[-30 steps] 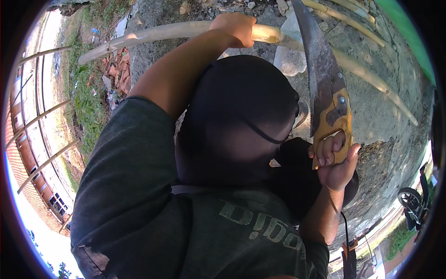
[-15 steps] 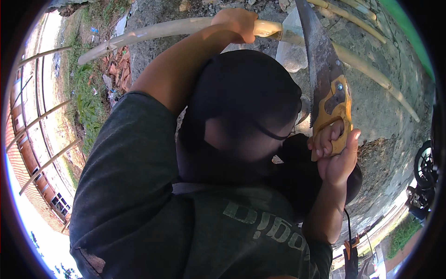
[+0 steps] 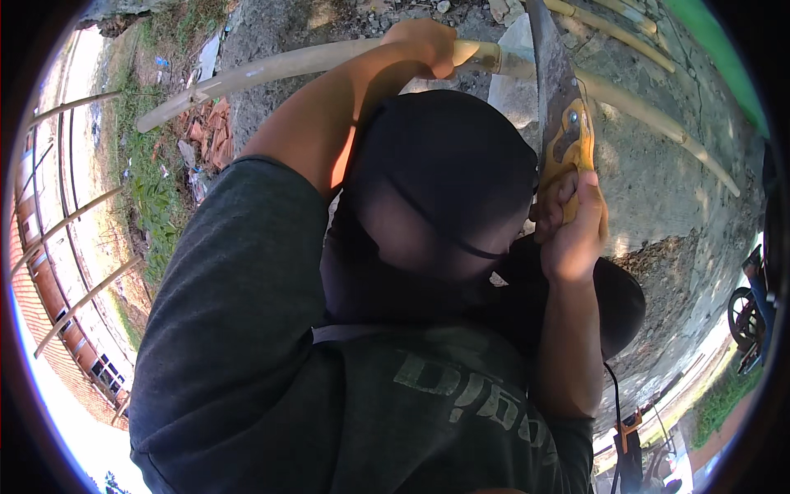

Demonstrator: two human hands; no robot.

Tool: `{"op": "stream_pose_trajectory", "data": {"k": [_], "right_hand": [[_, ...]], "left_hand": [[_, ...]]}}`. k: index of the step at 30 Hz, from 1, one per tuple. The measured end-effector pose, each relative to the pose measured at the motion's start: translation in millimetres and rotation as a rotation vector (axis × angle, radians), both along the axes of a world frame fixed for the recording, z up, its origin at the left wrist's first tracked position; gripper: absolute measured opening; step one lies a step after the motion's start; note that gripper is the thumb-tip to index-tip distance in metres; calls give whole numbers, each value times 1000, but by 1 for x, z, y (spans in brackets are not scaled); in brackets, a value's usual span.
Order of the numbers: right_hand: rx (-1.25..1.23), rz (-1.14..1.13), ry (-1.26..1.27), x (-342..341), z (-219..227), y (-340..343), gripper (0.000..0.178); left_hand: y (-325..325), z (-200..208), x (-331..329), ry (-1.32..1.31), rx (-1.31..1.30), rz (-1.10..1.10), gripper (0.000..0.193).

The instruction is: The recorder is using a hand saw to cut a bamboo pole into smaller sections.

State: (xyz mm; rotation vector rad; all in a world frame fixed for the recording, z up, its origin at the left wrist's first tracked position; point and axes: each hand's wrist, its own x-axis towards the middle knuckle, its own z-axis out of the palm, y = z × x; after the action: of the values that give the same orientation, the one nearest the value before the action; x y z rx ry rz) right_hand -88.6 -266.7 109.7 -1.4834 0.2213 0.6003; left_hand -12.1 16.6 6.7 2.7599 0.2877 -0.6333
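A long pale bamboo pole (image 3: 280,64) runs across the top of the view, from the far left down to the right. My left hand (image 3: 421,48) is closed around it left of its middle. In my right hand (image 3: 573,221) is a handsaw (image 3: 556,99) with a worn yellow handle, its fingers wrapped through the grip. The rusty blade points away from me and crosses the pole a little right of my left hand. Its toothed edge faces left. Whether the teeth have cut into the pole cannot be made out.
Beneath the pole sits a pale stone block (image 3: 510,100). More bamboo pieces (image 3: 617,37) lie at the upper right on the rough concrete ground (image 3: 650,198). Broken tiles (image 3: 216,136) and weeds lie at the left. My dark-clothed knees (image 3: 444,140) are bent up between my arms.
My right hand and the saw have moved forward, away from me, and slightly left across the pole. My left hand keeps its hold in nearly the same place.
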Motion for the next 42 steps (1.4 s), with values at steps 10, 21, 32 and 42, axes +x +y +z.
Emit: {"op": "stream_pose_trajectory", "data": {"k": [10, 21, 32, 42], "right_hand": [[-40, 35, -153, -11, -6, -3, 43], [-1, 19, -86, 14, 17, -41, 46], [30, 94, -171, 32, 16, -73, 49], [88, -28, -166, 32, 19, -97, 50]], "left_hand": [[-5, -8, -14, -135, 12, -1, 40], [-9, 1, 22, -108, 24, -87, 36], [-34, 8, 71, -90, 77, -89, 37], [-71, 20, 89, -93, 72, -144, 49]]}}
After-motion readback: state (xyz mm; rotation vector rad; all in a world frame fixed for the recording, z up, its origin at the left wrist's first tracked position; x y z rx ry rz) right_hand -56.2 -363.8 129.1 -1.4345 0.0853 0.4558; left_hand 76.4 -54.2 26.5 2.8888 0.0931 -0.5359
